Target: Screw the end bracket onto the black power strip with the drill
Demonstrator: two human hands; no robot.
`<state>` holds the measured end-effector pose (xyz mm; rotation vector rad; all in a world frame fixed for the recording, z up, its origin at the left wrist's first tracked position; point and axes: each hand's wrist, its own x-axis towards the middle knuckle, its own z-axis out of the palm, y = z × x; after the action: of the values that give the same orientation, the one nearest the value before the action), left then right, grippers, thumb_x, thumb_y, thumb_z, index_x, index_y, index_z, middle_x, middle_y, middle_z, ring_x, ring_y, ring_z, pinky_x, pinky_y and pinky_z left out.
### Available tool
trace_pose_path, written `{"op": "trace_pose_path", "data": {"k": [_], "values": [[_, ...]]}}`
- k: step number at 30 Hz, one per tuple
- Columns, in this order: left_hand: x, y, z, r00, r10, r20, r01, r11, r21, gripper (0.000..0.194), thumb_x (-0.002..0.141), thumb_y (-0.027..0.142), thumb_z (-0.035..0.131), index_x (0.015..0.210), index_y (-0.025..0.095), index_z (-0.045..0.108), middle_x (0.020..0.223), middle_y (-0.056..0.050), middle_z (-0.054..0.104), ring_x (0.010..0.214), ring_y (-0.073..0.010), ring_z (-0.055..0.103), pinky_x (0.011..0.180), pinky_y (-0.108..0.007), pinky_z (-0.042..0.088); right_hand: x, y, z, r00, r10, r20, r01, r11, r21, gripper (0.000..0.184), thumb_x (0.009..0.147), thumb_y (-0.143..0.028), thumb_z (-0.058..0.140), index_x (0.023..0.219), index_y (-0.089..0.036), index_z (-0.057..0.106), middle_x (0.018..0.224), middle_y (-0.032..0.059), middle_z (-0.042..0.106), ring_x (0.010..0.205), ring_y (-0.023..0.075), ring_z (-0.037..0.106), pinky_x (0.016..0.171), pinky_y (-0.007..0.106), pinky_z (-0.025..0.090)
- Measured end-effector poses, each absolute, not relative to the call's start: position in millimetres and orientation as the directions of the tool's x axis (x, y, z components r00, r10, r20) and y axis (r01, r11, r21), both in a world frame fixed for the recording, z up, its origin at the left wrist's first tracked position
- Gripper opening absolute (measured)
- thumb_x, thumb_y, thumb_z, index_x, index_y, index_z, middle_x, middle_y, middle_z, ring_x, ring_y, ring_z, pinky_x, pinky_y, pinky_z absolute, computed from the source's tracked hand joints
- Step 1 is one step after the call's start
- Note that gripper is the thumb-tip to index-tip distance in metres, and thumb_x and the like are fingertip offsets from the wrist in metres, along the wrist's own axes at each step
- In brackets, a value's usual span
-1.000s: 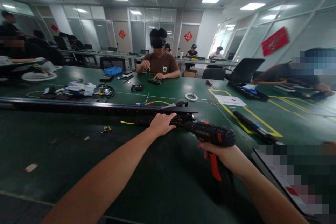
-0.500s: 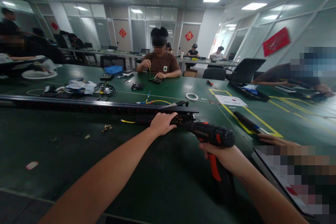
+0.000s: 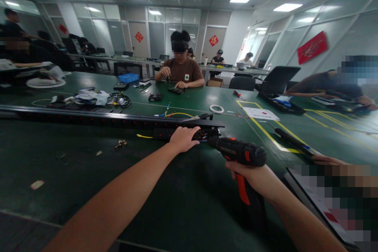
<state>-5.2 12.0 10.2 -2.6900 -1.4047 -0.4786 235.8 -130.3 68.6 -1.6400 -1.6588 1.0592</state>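
Observation:
My left hand (image 3: 184, 139) grips the right end of a long black rail assembly (image 3: 118, 123), its thumb and forefinger around small metal fittings (image 3: 203, 134) there. In my right hand (image 3: 246, 171) is a black and orange cordless drill (image 3: 243, 152), held by its handle. The drill's nose points left at those fittings, close beside my left thumb. Whether its bit touches a screw I cannot tell. A yellow wire (image 3: 144, 136) sticks out left of my left hand. Several small brass-coloured parts (image 3: 121, 144) lie on the green table (image 3: 165, 204) in front of the rail.
A co-worker's hand (image 3: 329, 160) at the right holds a dark, long-handled tool (image 3: 292, 141). Across the table a person (image 3: 182, 71) works on a small black part. Behind the rail lie cables (image 3: 119, 100), a white coil (image 3: 216, 109) and a blue basket (image 3: 128, 77).
The co-worker's hand at the right has moved right with the dark tool. My two hands and the drill stay almost where they were; the view has shifted slightly.

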Motion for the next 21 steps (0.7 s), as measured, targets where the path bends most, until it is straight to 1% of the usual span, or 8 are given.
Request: {"op": "trace_pose_path", "data": {"k": [4,16,21], "values": [[-5.2,12.3,10.0,0.534,0.791,0.299,0.813,-0.577,0.075,0.061,0.095,0.055,0.061,0.146,0.026,0.046,0.124,-0.010,0.072,0.112,-0.0323,0.067,0.095,-0.044,0.046,234.5,-131.3,70.5,-0.075,0.988,-0.137,0.547,-0.074,-0.834,0.030,0.078,-0.044,0.070,0.062,-0.020,0.063,0.061,0.0008,0.062,0.059,0.0161,0.055,0.059,0.029,0.042],[-5.1,13.8,8.9,0.534,0.794,0.292,0.809,-0.580,0.097,0.061,0.095,0.054,0.061,0.147,0.027,0.045,0.128,-0.010,0.071,0.115,-0.0319,0.066,0.098,-0.045,0.045,235.4,-131.5,69.4,-0.086,0.990,-0.112,0.552,-0.046,-0.832,0.030,0.079,-0.044,0.069,0.062,-0.020,0.062,0.061,0.0015,0.062,0.060,0.0173,0.057,0.061,0.030,0.044],[-5.0,14.1,8.0,0.534,0.792,0.297,0.807,-0.582,0.099,0.061,0.095,0.055,0.062,0.146,0.027,0.045,0.127,-0.010,0.071,0.115,-0.0317,0.066,0.098,-0.044,0.045,234.9,-131.9,70.2,-0.080,0.989,-0.128,0.551,-0.063,-0.832,0.029,0.078,-0.044,0.069,0.064,-0.020,0.064,0.061,0.0015,0.063,0.059,0.0172,0.056,0.059,0.029,0.044]]}}
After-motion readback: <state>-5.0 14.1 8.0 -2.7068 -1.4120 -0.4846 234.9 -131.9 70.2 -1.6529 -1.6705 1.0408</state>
